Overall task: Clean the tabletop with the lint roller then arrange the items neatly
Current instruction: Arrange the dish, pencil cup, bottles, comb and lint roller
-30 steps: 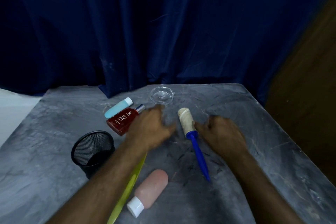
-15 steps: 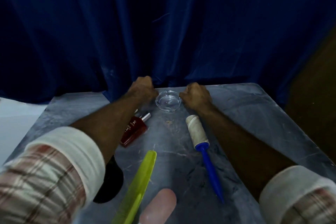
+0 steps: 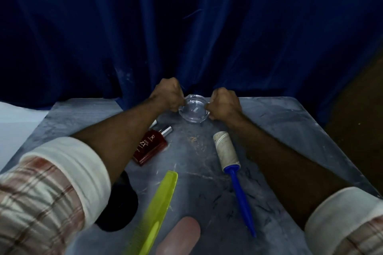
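Centrally, near the table's far edge, sits a clear glass ashtray (image 3: 193, 108), with a person's two hands pinching its rim from opposite sides. The left hand (image 3: 168, 95) is curled at the ashtray's left edge, the right hand (image 3: 224, 102) at its right edge; both look closed on the glass. To move it well, it seems wise to lift it evenly with both hands, since glass is slippery and the blue curtain (image 3: 186, 27) hangs just behind.

The lint roller (image 3: 228, 153) lies untouched on the grey marbled tabletop (image 3: 290, 126), between the forearms, its blue handle pointing toward the viewer. Brownish debris (image 3: 194, 138) sits just beside it. A red perfume bottle (image 3: 151, 146), yellow-green comb (image 3: 157, 209), pink tube (image 3: 180, 236) and a dark container (image 3: 122, 203) crowd the near left, obstructing rolling there.
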Tool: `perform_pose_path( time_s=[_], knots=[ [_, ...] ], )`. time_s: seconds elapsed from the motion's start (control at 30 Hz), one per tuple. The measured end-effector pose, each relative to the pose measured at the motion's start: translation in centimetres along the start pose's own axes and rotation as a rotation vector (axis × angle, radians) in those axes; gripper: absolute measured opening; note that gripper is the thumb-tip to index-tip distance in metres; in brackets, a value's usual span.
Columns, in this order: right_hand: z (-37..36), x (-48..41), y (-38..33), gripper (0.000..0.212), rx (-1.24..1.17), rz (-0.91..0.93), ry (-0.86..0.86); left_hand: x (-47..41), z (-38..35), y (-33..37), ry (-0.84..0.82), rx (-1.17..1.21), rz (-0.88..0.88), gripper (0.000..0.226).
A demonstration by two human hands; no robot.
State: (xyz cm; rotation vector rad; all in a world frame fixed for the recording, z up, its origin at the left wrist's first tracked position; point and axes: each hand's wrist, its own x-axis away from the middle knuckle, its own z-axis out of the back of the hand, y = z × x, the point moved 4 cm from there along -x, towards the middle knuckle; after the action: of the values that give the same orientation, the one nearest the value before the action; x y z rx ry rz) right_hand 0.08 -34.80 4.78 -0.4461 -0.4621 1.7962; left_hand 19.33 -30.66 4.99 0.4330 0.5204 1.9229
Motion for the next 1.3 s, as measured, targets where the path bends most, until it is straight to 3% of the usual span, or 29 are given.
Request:
perform_pose_path(
  time_s=[0.2,0.33,0.6,0.9,1.13,1.3],
  knots=[
    [5.9,2.2,-6.8,0.011,-0.042,0.191,0.152,4.3,8.9,1.1,0.146,0.118,-0.117,0.005],
    [8.5,4.3,-13.8,0.011,-0.103,0.322,0.199,8.5,16.5,-0.3,0.279,0.188,-0.151,0.009],
    [4.4,7.6,-26.1,0.017,-0.201,0.478,0.018,14.8,25.4,-10.0,0.4,0.24,-0.052,0.006],
    [-7.8,8.1,-29.5,0.012,-0.167,0.328,-0.341,15.2,22.4,-22.2,0.313,0.203,0.134,0.012],
    [-14.7,8.9,-26.1,0.035,-0.179,0.08,-0.612,14.4,15.6,-26.0,0.222,0.105,0.171,0.005],
    [-17.0,9.7,-25.0,0.048,-0.231,0.0,-0.723,14.8,13.9,-27.1,0.196,0.079,0.165,0.006]
  ],
)
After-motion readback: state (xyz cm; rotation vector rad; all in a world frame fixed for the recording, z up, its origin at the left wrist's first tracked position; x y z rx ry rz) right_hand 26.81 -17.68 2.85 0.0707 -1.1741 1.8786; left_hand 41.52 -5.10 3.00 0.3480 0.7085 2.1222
